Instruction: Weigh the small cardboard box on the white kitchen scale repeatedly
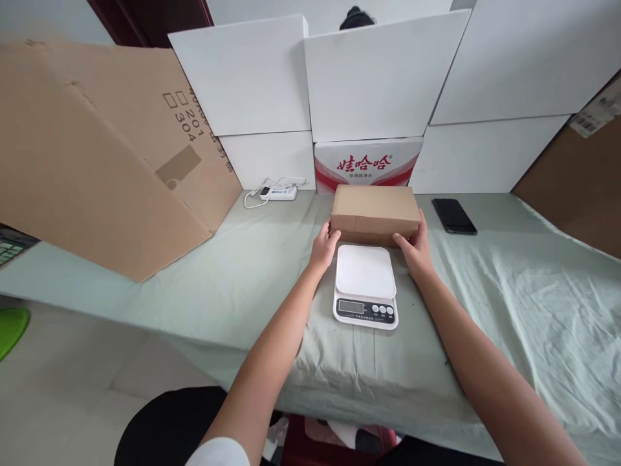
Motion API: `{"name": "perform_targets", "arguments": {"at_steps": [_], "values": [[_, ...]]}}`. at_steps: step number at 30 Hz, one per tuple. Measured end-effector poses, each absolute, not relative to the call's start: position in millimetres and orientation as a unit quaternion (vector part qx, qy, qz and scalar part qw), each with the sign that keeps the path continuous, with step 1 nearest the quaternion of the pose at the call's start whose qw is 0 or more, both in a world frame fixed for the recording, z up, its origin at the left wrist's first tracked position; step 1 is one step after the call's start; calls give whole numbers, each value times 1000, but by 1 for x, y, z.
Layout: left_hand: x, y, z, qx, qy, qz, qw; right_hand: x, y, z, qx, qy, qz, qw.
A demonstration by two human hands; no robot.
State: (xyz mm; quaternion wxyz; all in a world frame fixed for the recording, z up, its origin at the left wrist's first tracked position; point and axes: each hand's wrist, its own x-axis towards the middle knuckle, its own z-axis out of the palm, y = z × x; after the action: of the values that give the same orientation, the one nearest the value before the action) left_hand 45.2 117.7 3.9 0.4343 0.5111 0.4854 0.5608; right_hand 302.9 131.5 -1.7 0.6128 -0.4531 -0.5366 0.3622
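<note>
Both hands (371, 249) on carton (375, 211) (closed)

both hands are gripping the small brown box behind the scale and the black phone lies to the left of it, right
Not quite. In the head view the left hand and right hand do grip the small brown box behind the scale, but the black phone lies to the right of the box, not the left.
</note>
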Motion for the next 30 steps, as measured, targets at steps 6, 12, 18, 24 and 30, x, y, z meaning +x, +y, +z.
{"name": "perform_targets", "arguments": {"at_steps": [6,12,18,24,30], "values": [[45,117,6,511,477,564,440,304,135,-3,-446,-551,357,608],[41,115,9,508,461,577,444,301,133,2,-436,-580,360,586],[35,97,25,536,423,608,404,300,108,31,-417,-607,316,598],[14,27,27,569,394,601,399,313,44,33,-433,-628,276,585],[12,-9,8,556,418,598,398,309,3,6,-466,-615,254,583]]}}
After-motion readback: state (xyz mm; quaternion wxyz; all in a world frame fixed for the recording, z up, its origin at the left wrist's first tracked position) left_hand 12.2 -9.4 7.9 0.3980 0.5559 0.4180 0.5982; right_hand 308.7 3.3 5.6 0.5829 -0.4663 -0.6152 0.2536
